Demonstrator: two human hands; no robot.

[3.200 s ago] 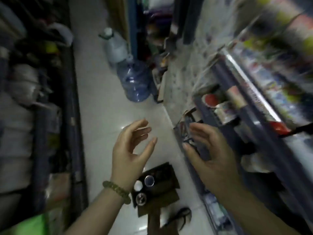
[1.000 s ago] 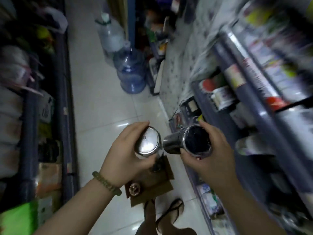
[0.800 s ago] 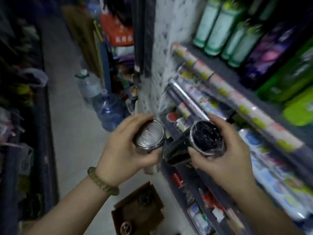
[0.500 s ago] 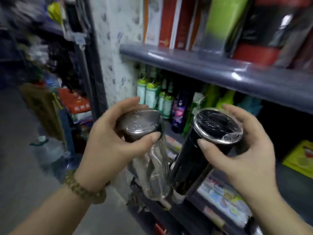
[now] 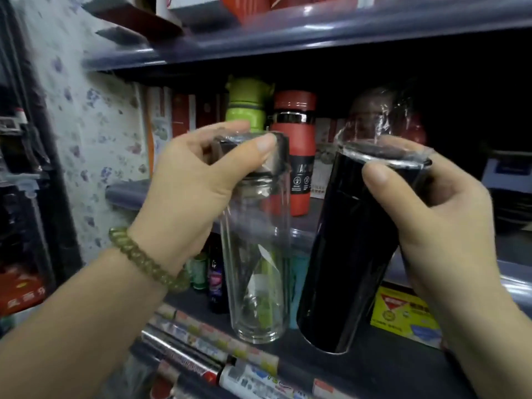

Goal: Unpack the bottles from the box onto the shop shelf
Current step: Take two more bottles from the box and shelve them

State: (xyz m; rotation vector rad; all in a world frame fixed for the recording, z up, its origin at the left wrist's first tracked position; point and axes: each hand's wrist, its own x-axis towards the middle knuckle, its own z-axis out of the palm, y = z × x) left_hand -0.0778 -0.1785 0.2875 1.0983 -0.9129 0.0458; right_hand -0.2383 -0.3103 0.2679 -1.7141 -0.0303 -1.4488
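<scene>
nearest the shelf (image 5: 302,226) edge, two bottles hang upright below the hands, not yet set down. left hand (image 5: 195,191) grips the clear bottle (image 5: 256,263) by its dark cap, thumb over the front and fingers curled behind, wrist with a green bead bracelet (image 5: 149,260) angled up from lower left. right hand (image 5: 440,214) grips the black bottle (image 5: 348,254) round its film-wrapped top, thumb on the near side, fingers wrapped behind; this bottle leans a little, its base swung leftward toward the clear one, and the two are just beside each other, perhaps touching low down.

both long axes run roughly vertical, bases below the shelf edge and in front of it, so the shelf surface lies up and beyond the grips. each bottle looks to need lifting over the edge before going in. the left hand seems nearer the open spot, though depth is hard to judge.

beyond the edge, on the shelf, stand a red bottle (image 5: 296,156) and a green bottle (image 5: 247,105) behind the clear bottle's cap. further right the shelf is too dark to read.
</scene>
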